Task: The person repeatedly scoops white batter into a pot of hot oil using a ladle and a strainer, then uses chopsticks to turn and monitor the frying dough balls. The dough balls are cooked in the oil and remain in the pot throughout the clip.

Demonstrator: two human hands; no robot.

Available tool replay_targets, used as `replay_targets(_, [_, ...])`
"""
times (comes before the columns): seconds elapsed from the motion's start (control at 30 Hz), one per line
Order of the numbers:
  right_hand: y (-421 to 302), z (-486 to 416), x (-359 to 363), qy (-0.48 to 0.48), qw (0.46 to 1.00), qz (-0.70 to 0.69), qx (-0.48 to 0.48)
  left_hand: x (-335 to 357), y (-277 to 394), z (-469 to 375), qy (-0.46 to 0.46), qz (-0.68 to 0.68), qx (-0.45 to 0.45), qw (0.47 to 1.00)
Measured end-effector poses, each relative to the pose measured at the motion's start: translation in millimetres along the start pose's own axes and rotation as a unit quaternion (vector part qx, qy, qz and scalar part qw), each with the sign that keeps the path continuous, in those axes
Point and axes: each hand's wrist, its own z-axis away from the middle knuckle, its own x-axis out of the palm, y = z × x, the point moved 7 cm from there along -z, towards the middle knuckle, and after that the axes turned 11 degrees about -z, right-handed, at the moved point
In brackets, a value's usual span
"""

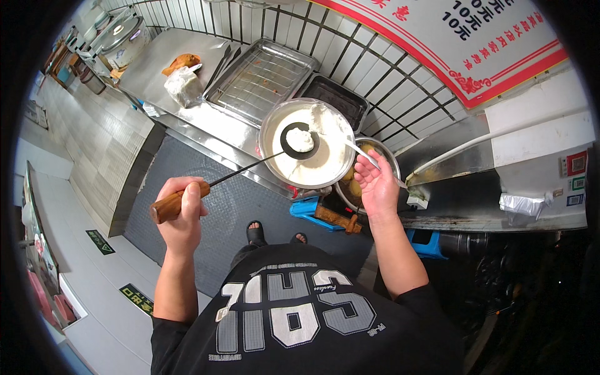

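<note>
My left hand [183,201] is closed around the wooden handle of a long metal ladle [284,144] with a dark round head. That head is over a large round tub [268,166] of pale, creamy batter [281,165], and a white lump of batter [300,140] lies on it. In my right hand [378,187] is a light-coloured spoon or spatula [368,157], held loosely between thumb and fingers. Its far end reaches the thick batter at the tub's upper right side.
Behind the tub stand a glass-like tray with a wire rack [262,77] and a dark metal tray [335,101]. A steel bowl [394,164] with yellowish pieces sits at the right. A plastic bag [183,86] lies on the steel counter [154,61]; a blue stool [304,208] is below.
</note>
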Motion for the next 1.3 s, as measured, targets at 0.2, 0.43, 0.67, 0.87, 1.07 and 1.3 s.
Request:
replay_targets(0.2, [2.8,-9.0,-3.9,0.018,0.999,-0.013,0.032,6.7,-23.3,2.5,-0.005,0.019,-0.021,1.0])
replay_targets(0.43, [20.1,-20.6,-11.3,0.029,0.998,0.0,0.055,7.4,-27.6,4.1,-0.015,0.025,-0.008,1.0])
replay_targets(0.67, [15.9,-14.7,-3.7,0.021,0.998,-0.018,0.05,6.3,-24.9,3.8,-0.005,-0.001,0.033,0.999])
replay_targets(0.87, [-2.7,-8.0,6.3,0.023,0.998,-0.037,0.034,2.8,-31.4,2.1,-0.02,0.024,-0.007,1.0])
replay_targets(1.07, [-7.4,-7.9,5.8,0.031,0.998,-0.036,0.028,1.6,-34.1,0.6,-0.023,0.032,-0.02,0.999])
replay_targets(1.3, [-6.6,-12.5,-5.0,0.056,0.998,-0.04,0.011,-15.6,-31.8,-4.5,-0.017,0.034,-0.022,0.999])
